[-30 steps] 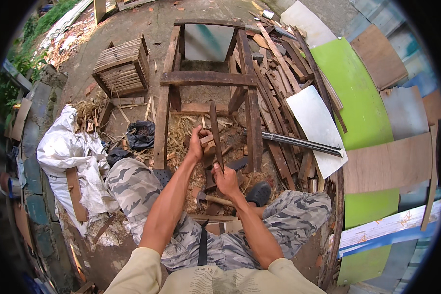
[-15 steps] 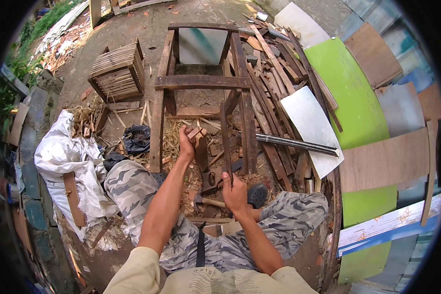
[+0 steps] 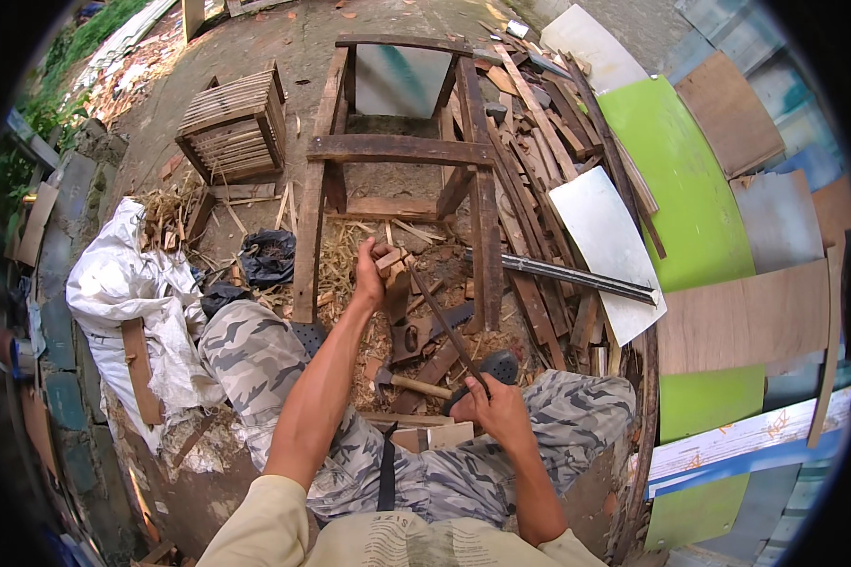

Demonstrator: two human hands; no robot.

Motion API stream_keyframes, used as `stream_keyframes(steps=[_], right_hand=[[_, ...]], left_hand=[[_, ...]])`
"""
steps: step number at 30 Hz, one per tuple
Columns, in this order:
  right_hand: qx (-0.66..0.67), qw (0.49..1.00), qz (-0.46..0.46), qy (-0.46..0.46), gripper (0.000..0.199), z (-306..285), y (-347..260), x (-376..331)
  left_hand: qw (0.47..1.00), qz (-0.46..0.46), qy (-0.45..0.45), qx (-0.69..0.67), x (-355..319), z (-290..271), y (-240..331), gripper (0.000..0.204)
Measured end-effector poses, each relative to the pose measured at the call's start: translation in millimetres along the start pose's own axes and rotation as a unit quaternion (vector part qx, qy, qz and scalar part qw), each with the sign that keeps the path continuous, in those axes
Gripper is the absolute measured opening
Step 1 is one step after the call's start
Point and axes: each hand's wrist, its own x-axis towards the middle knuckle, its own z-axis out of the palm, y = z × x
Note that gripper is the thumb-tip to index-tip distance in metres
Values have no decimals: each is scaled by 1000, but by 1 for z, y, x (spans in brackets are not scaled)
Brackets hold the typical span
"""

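My left hand [image 3: 370,275] is closed around the upper end of a short wooden post [image 3: 396,290], which stands upright between my legs. My right hand [image 3: 499,413] grips a long, narrow dark blade [image 3: 449,328] that resembles a machete; its handle is hidden in my fist. The blade slants up and left, and its far end meets or overlaps the post's top; I cannot tell if they touch. A handsaw [image 3: 410,342] lies on the ground beside the post's foot. Nearer me is a hammer [image 3: 418,386] with a wooden handle.
A dark wooden frame [image 3: 402,150] stands just ahead, its legs on both sides of my work. A slatted wooden crate [image 3: 232,128] is at far left, a white sack [image 3: 130,293] at left. Scrap lumber [image 3: 539,161] and a green panel [image 3: 676,180] lie at right.
The blade has swung from nearly upright to a slant, its far end down toward the post's top. My right hand has moved down and right. The left hand still holds the post.
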Motion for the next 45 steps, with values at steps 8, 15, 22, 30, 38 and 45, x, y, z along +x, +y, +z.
stream_keyframes(steps=[8, 15, 22, 30, 38, 45], right_hand=[[-150, 988, -23, 11, 42, -15, 3, -8], [-112, 994, 2, -20, 42, -21, -7, -12], [-124, 991, 18, -52, 43, -16, -9, -8], [160, 969, 108, -154, 57, 25, 17, -13], [266, 943, 187, -75, 55, 59, 40, -14], [114, 983, -97, 110, 44, 52, 33, -6]], left_hand=[[1000, 0, -22, 5, -4, -2, 0, 60], [994, 3, -87, 65, -2, -12, -5, 56], [985, 82, -126, 87, -6, -11, -11, 53], [987, 145, -46, 59, -26, 23, -12, 51], [991, 117, -54, 29, -13, 8, -20, 56], [988, -13, -147, 35, 2, -11, -15, 64]])
